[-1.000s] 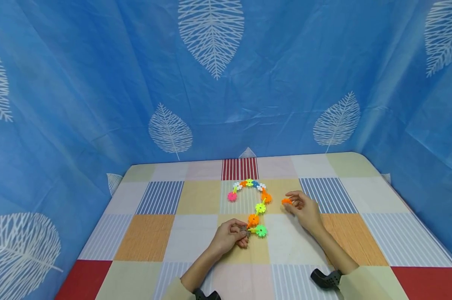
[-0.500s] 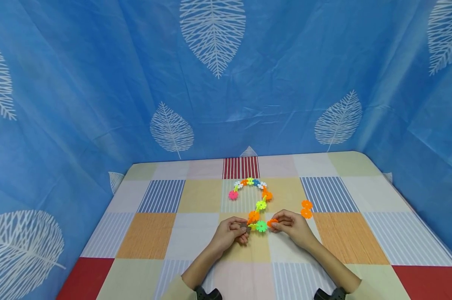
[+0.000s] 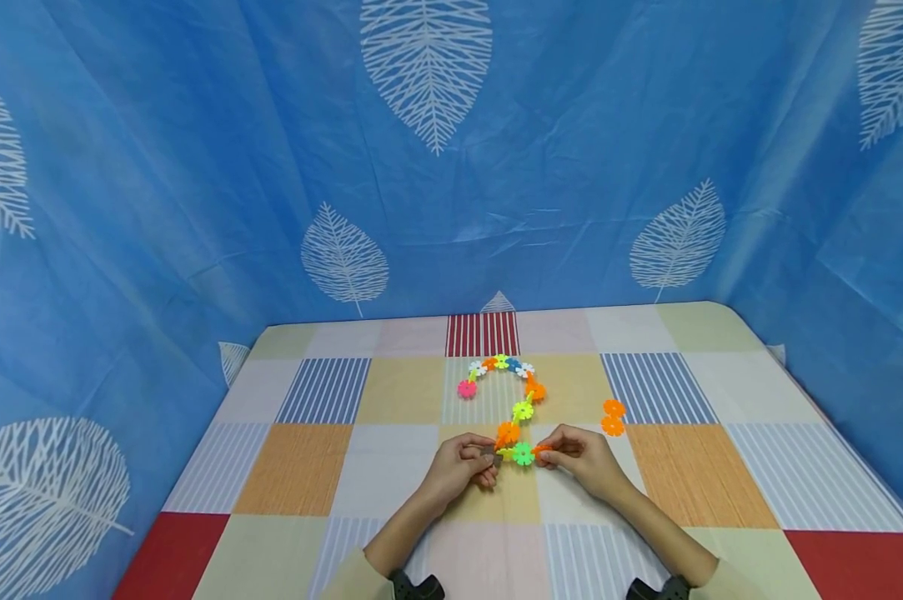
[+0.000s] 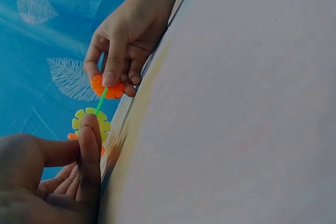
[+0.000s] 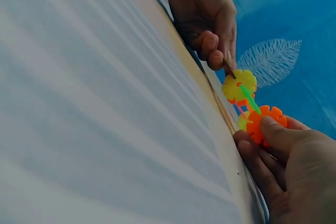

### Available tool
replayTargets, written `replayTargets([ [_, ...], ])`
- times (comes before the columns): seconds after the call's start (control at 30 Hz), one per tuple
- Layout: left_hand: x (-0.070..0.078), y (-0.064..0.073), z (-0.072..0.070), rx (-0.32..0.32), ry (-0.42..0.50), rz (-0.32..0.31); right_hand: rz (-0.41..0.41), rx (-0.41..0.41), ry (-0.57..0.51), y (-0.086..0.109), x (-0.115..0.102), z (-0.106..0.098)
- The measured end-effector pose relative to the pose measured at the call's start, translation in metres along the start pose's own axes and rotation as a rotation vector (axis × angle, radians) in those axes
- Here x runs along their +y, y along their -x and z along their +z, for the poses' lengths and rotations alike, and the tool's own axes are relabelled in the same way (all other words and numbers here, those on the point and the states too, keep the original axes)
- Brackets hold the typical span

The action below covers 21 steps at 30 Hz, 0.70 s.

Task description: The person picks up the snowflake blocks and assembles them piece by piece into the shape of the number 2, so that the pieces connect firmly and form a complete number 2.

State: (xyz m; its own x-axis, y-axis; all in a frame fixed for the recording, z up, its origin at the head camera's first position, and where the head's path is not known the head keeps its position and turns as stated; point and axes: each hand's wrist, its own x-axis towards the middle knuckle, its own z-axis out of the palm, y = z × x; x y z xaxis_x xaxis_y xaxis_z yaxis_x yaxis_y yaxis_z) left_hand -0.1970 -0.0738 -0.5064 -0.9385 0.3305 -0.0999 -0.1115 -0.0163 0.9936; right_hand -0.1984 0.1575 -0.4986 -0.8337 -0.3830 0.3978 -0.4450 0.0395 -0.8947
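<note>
A curved chain of notched, flower-shaped plastic discs runs from a pink disc [image 3: 467, 389] down to a green disc [image 3: 523, 454]. My left hand [image 3: 462, 463] pinches a brown disc [image 3: 491, 455] at the chain's near end, beside a yellow disc [image 4: 90, 123]. From the other side my right hand [image 3: 582, 460] pinches an orange disc [image 5: 266, 125] between thumb and fingers. Its rim meets the edge of the green disc, which shows edge-on in both wrist views. Further up the chain are orange, yellow, white and blue discs.
Two loose orange discs [image 3: 613, 417] lie to the right of the chain, beyond my right hand. A patchwork cloth [image 3: 391, 542] covers the table, and a blue leaf-print curtain [image 3: 556, 208] hangs around its back and sides.
My right hand has come left and nearer with the orange disc, bringing it up to the green disc. The left hand keeps its grip; the loose orange discs have come into view.
</note>
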Motion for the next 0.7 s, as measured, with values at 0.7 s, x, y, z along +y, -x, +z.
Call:
replayTargets([
  [0.7,0.025,0.013,0.004,-0.009,-0.058,0.037,-0.081,0.308,0.596,0.0,0.034,-0.047],
])
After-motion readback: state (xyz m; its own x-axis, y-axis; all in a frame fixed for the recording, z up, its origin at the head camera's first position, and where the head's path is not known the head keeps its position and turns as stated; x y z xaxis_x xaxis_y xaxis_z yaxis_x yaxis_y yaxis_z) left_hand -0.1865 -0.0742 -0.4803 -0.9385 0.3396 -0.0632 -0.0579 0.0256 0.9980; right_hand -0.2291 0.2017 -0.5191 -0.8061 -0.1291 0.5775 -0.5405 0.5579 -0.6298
